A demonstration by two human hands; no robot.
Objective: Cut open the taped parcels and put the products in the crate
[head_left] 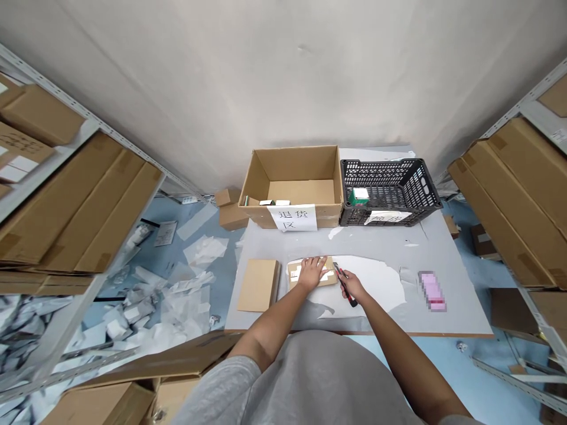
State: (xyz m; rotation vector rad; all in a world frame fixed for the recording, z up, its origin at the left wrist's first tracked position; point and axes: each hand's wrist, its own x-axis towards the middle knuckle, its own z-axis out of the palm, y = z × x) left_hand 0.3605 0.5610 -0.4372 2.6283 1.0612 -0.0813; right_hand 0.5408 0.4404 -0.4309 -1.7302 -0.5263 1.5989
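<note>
A small cardboard box (294,273) with a white label lies on a white sheet (381,283) on the table. My left hand (312,273) rests on top of it, fingers spread and lying over its surface. A red and black utility knife (345,284) is in my right hand (353,287), its fingers closed round the handle. The front end of the knife is at the right end of the box; the blade itself is too small to make out. Left of my left hand sits a larger flat cardboard box (257,285).
At the table's (460,316) back stand an open carton (292,154) with a paper sign and a black plastic crate (392,219) holding a green-and-white box (359,196). A pixelated pink item (433,291) lies at right. Loaded shelves flank both sides; paper scraps (190,301) litter the left floor.
</note>
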